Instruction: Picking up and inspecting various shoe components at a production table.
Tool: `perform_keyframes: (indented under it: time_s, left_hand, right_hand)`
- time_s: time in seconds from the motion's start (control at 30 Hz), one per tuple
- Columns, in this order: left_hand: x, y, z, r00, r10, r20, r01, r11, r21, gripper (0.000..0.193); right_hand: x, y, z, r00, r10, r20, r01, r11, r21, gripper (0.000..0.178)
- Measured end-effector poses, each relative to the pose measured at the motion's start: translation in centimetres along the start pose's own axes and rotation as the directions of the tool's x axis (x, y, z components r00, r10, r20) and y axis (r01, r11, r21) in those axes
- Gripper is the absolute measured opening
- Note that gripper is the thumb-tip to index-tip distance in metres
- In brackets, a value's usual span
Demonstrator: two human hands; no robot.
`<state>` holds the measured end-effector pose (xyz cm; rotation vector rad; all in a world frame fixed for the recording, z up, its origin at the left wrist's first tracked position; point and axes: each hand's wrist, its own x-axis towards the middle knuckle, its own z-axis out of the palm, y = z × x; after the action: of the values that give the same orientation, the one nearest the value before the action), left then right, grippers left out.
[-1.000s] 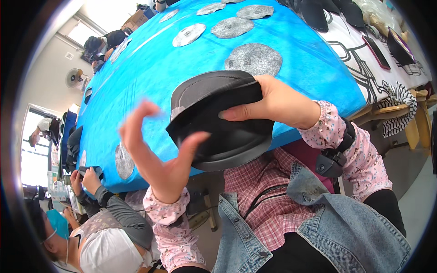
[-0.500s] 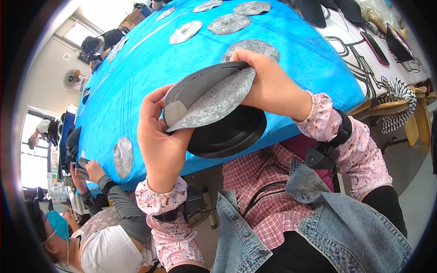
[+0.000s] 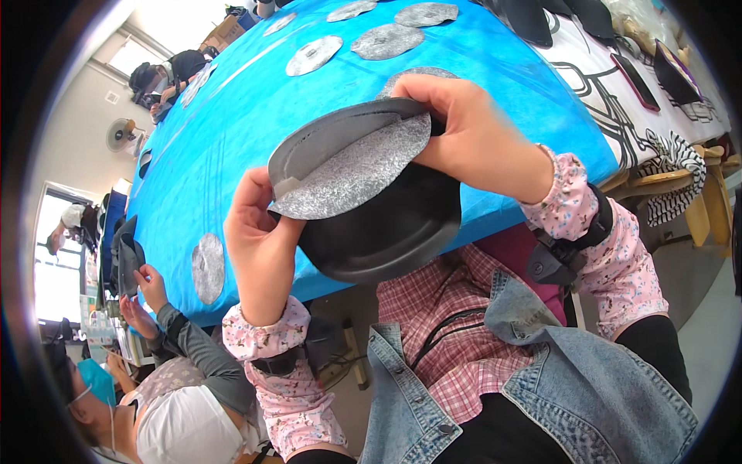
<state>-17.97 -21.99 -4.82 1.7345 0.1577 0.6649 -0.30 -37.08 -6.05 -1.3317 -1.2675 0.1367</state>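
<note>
Between both hands I hold a black, rounded, moulded piece [image 3: 386,236] with a smooth, shallow dished face. A speckled grey oval sheet [image 3: 359,170] lies along its upper side, partly folded back beside a dark grey curved band [image 3: 321,143]. My left hand [image 3: 259,232] pinches the left end, thumb below the sheet and fingers behind it. My right hand [image 3: 475,139] grips the right end, with the thumb underneath and the fingers curled over the top edge. The piece is held above the near edge of the blue-covered table [image 3: 255,131].
Several speckled grey ovals, one by the left edge [image 3: 208,268], lie on the table. To the right are a phone [image 3: 635,82], dark pieces [image 3: 525,19] and a striped cloth [image 3: 680,182]. At left a masked person [image 3: 185,387] handles a dark piece [image 3: 127,259].
The moulded piece has tilted so more of its black face shows. My left hand shifted slightly left and down, my right hand slightly right. The neighbour's hands now hold their piece higher.
</note>
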Motion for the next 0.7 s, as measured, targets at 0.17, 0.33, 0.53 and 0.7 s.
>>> perform_keyframes:
  time_s: [0.17,0.33,0.53,0.7]
  left_hand:
    - [-0.5,0.2,-0.2,1.000,-0.027,-0.008,0.027,1.000,0.011,0.020]
    - [-2.1,1.7,-2.0,0.994,-0.005,0.106,-0.004,0.997,0.083,0.017]
    - [-1.2,0.7,-0.9,0.979,-0.068,0.194,0.080,0.995,-0.053,0.019]
    - [-2.6,0.3,-0.1,0.943,0.333,-0.017,-0.294,0.855,0.427,0.011]
  right_hand:
    - [-0.4,-0.1,-0.6,0.993,0.069,0.097,-0.081,0.990,0.119,0.022]
    - [-0.7,-1.6,-2.6,0.930,-0.239,0.278,0.284,0.950,-0.131,0.028]
    - [-1.7,-1.6,-3.3,0.935,-0.210,0.285,0.226,0.974,-0.021,0.028]
    - [-2.8,-1.5,-1.8,0.870,-0.404,0.283,0.462,0.868,-0.183,0.025]
